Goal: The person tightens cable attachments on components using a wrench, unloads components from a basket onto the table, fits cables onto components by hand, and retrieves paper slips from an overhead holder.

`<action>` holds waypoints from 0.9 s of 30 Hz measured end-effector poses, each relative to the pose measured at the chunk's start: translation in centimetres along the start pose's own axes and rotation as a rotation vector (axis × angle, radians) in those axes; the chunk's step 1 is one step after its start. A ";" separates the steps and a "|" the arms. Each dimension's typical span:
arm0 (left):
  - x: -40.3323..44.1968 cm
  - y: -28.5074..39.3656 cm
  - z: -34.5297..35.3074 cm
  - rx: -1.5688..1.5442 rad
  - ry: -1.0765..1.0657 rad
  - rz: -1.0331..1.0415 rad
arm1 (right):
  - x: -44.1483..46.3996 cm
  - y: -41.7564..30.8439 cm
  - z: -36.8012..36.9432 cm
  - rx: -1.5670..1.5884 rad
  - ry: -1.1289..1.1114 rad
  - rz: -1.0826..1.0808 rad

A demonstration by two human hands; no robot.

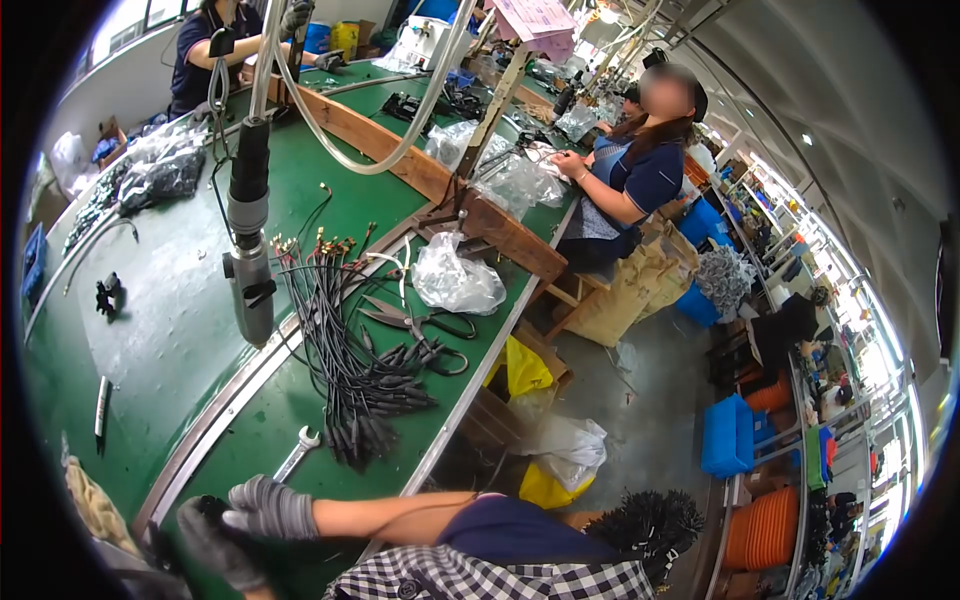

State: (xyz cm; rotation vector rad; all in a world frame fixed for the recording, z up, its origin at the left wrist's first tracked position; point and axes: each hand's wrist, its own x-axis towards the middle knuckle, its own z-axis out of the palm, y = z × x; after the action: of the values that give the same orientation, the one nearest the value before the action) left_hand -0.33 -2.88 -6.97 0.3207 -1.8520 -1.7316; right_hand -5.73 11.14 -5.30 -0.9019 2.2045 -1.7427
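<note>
My right hand (268,508), in a grey knit glove, comes in from the right at the bottom left of the view. Its fingers are curled in beside my left hand (218,545), which is gloved too. A small dark shape shows where the two hands meet; I cannot make out what it is. An open-end wrench (297,453) lies on the green table (255,420) just beyond my right hand. Farther off is a bundle of black cables (345,370) with connector ends. Black-handled scissors (415,322) lie against the bundle.
A power screwdriver (250,260) hangs over the table. A white marker (102,407), a small black part (108,293) and a clear plastic bag (455,275) lie on it. A wooden rail (430,180) crosses behind. A co-worker (635,165) holds cable at right; another person (205,60) works at far left.
</note>
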 end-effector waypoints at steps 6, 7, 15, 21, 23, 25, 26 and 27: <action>-0.6 4.0 1.9 -0.135 0.056 -0.335 | -1.0 -1.1 -0.2 0.679 -0.090 0.355; -0.6 4.7 2.3 -0.307 0.119 -0.540 | -1.0 -1.3 -0.6 0.787 -0.135 0.428; 0.6 -0.2 -0.5 -0.161 -0.048 -0.124 | 0.5 0.6 0.0 0.341 0.023 0.061; 0.2 1.6 0.6 -0.095 -0.072 -0.188 | -0.1 0.7 -0.4 0.310 -0.058 0.133; -0.3 4.5 2.3 -0.077 -0.106 -0.303 | -0.4 -0.5 -1.0 0.448 -0.102 0.271; 0.3 2.2 2.3 -0.283 0.054 -0.480 | -0.8 -1.9 -1.7 0.718 -0.195 0.546; 0.9 0.2 2.1 -0.491 0.221 -0.649 | -1.1 -1.5 -1.8 0.720 -0.206 0.545; 1.6 -1.6 1.5 -0.701 0.398 -0.809 | -1.5 -0.6 -1.8 0.320 -0.125 0.340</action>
State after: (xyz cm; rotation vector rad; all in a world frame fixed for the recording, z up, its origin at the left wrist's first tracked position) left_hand -2.72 -2.71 -8.10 1.1206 -0.7634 -2.4609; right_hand -5.18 13.38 -4.57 -0.5120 1.8027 -1.7479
